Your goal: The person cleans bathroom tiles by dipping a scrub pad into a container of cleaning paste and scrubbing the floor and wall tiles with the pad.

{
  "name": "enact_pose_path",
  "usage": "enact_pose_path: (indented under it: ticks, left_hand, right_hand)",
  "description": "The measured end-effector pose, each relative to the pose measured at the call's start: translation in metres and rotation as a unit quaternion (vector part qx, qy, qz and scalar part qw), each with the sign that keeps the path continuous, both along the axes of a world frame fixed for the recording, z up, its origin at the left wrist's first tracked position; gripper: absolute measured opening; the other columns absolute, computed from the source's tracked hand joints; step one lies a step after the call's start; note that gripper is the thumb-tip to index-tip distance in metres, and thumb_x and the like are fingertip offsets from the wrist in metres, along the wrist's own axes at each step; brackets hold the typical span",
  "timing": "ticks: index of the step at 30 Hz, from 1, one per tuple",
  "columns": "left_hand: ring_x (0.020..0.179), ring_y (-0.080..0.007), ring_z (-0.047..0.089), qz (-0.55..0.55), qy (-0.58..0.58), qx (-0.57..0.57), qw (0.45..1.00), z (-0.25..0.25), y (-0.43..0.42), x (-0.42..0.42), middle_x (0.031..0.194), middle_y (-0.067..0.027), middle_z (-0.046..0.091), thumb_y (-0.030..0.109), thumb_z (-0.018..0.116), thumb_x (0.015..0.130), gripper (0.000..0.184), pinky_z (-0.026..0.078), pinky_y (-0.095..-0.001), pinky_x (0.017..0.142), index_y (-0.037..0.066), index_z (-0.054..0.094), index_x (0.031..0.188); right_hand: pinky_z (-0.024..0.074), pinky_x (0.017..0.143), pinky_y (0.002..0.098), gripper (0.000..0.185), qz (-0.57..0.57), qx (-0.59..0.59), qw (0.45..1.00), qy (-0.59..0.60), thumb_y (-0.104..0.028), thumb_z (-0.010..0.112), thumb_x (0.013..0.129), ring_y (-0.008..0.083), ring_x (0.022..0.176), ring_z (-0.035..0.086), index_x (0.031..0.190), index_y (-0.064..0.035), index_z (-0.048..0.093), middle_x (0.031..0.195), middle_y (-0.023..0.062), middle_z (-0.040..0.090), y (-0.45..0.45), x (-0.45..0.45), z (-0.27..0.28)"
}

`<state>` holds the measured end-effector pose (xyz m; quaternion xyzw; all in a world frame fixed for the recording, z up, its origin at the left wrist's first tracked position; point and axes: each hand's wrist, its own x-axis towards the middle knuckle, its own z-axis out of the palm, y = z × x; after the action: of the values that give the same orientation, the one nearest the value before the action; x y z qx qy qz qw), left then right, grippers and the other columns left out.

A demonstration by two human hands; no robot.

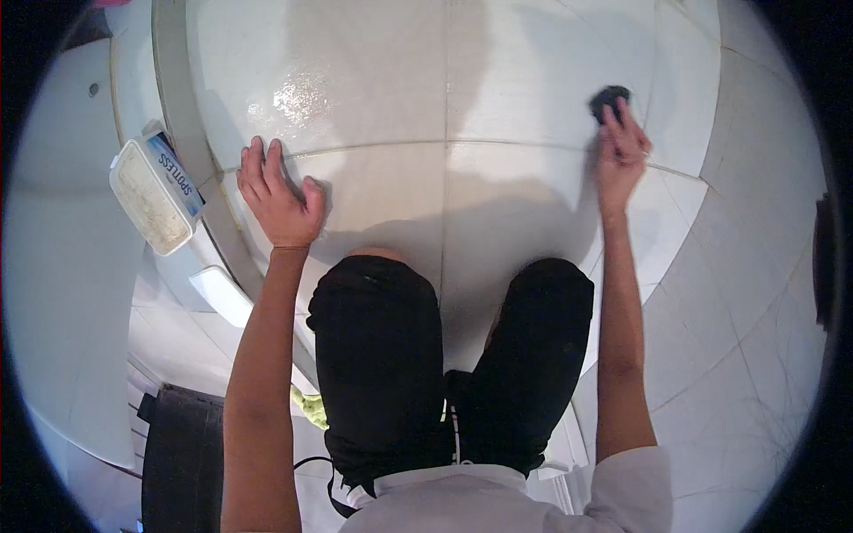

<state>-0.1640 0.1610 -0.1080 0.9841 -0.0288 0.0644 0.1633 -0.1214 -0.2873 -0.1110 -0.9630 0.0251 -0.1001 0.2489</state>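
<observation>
My right hand (622,160) presses a small black scrubbing pad (609,99) against the wet white tiled floor (382,107), near the upper right. Its fingers rest over the near side of the pad, so part of it is hidden. On the left, my left hand (283,202) lies on the tiles with its fingers stretched out and the thumb apart, holding nothing. A white plastic tub (153,197) labelled "SPOTLESS", with pale residue inside, stands left of that hand.
Below the tub lies a white lid (222,295). A raised ledge (182,98) runs along the left side. A yellow-green cloth (311,409) shows beside my leg, and a black object (182,453) stands lower left. Something dark (824,262) sits at the right edge.
</observation>
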Motion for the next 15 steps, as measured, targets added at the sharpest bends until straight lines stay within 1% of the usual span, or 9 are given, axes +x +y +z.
enact_pose_path:
  ticks: [4, 5, 6, 8, 10, 11, 12, 14, 15]
  left_hand:
    - [0.128, -0.0398, 0.035, 0.000, -0.008, 0.001, 1.000, 0.003, -0.002, 0.001, 0.136, -0.0209, 0.040, 0.020, 0.056, 0.072, 0.059, 0.025, -0.0526, 0.107, 0.002, 0.047, 0.128]
    - [0.128, -0.0398, 0.035, -0.003, -0.013, 0.010, 1.000, 0.003, -0.001, -0.001, 0.136, -0.0209, 0.040, 0.020, 0.056, 0.072, 0.059, 0.025, -0.0526, 0.107, 0.002, 0.047, 0.128]
    - [0.126, -0.0391, 0.036, 0.000, -0.013, 0.016, 1.000, 0.001, -0.002, 0.000, 0.133, -0.0210, 0.043, 0.020, 0.057, 0.072, 0.056, 0.026, -0.0518, 0.106, 0.002, 0.049, 0.125]
    - [0.124, -0.0384, 0.038, -0.001, -0.023, 0.030, 0.999, 0.013, -0.005, 0.011, 0.130, -0.0211, 0.045, 0.021, 0.057, 0.073, 0.054, 0.027, -0.0511, 0.105, 0.002, 0.051, 0.123]
    - [0.120, -0.0377, 0.040, 0.078, 0.047, 0.005, 0.996, 0.028, -0.017, 0.024, 0.123, -0.0205, 0.049, 0.021, 0.058, 0.074, 0.048, 0.030, -0.0494, 0.103, 0.002, 0.054, 0.118]
    - [0.117, -0.0375, 0.042, 0.078, 0.034, 0.006, 0.996, 0.028, -0.019, 0.029, 0.122, -0.0200, 0.049, 0.021, 0.059, 0.074, 0.046, 0.031, -0.0483, 0.102, 0.003, 0.054, 0.117]
    - [0.117, -0.0375, 0.042, 0.076, 0.023, 0.005, 0.997, 0.034, -0.029, 0.035, 0.122, -0.0200, 0.049, 0.021, 0.059, 0.074, 0.046, 0.031, -0.0483, 0.102, 0.003, 0.054, 0.117]
    - [0.119, -0.0374, 0.041, 0.100, 0.020, 0.024, 0.994, 0.045, -0.061, 0.040, 0.126, -0.0199, 0.047, 0.017, 0.060, 0.073, 0.047, 0.031, -0.0486, 0.102, 0.003, 0.055, 0.117]
    - [0.120, -0.0391, 0.039, 0.105, 0.050, 0.000, 0.993, 0.050, -0.080, 0.043, 0.129, -0.0214, 0.044, 0.015, 0.060, 0.072, 0.051, 0.030, -0.0495, 0.103, 0.003, 0.052, 0.121]
  right_hand:
    - [0.0352, 0.101, 0.0392, 0.033, 0.138, 0.031, 0.990, 0.018, -0.002, 0.063, 0.079, 0.0270, 0.114, 0.051, 0.109, -0.0163, 0.069, 0.127, 0.0019, 0.060, 0.076, 0.006, 0.013]
    - [0.0365, 0.102, 0.0411, 0.037, 0.169, 0.035, 0.983, 0.058, 0.001, 0.060, 0.077, 0.0285, 0.117, 0.050, 0.108, -0.0162, 0.069, 0.129, -0.0003, 0.058, 0.087, 0.008, 0.023]
    - [0.0365, 0.102, 0.0411, 0.037, 0.164, 0.045, 0.984, 0.046, 0.001, 0.060, 0.077, 0.0285, 0.117, 0.050, 0.108, -0.0162, 0.069, 0.129, -0.0003, 0.058, 0.083, 0.009, 0.025]
    - [0.0371, 0.103, 0.0416, 0.040, 0.270, 0.028, 0.961, 0.055, 0.005, 0.058, 0.075, 0.0295, 0.118, 0.049, 0.107, -0.0155, 0.069, 0.131, -0.0019, 0.056, 0.050, 0.011, 0.028]
    - [0.0378, 0.104, 0.0413, 0.040, 0.202, 0.014, 0.978, 0.042, 0.005, 0.057, 0.074, 0.0296, 0.119, 0.048, 0.106, -0.0149, 0.069, 0.130, -0.0016, 0.057, 0.007, 0.001, 0.025]
    - [0.0324, 0.107, 0.0394, 0.034, 0.142, -0.016, 0.988, 0.063, 0.001, 0.054, 0.083, 0.0294, 0.119, 0.048, 0.109, -0.0143, 0.070, 0.131, 0.0028, 0.057, -0.011, -0.007, 0.027]
    - [0.0324, 0.107, 0.0394, 0.034, 0.140, -0.018, 0.989, 0.051, 0.001, 0.054, 0.083, 0.0294, 0.119, 0.048, 0.109, -0.0143, 0.070, 0.131, 0.0028, 0.057, -0.013, -0.013, 0.023]
    - [0.0349, 0.106, 0.0372, 0.038, -0.050, -0.018, 0.999, -0.008, 0.001, 0.058, 0.079, 0.0296, 0.120, 0.048, 0.113, -0.0120, 0.066, 0.129, 0.0051, 0.058, -0.018, -0.031, -0.001]
    - [0.0327, 0.107, 0.0391, 0.040, -0.115, 0.217, 0.969, -0.024, -0.002, 0.058, 0.080, 0.0293, 0.121, 0.047, 0.118, -0.0116, 0.062, 0.129, 0.0072, 0.056, 0.003, -0.039, -0.032]
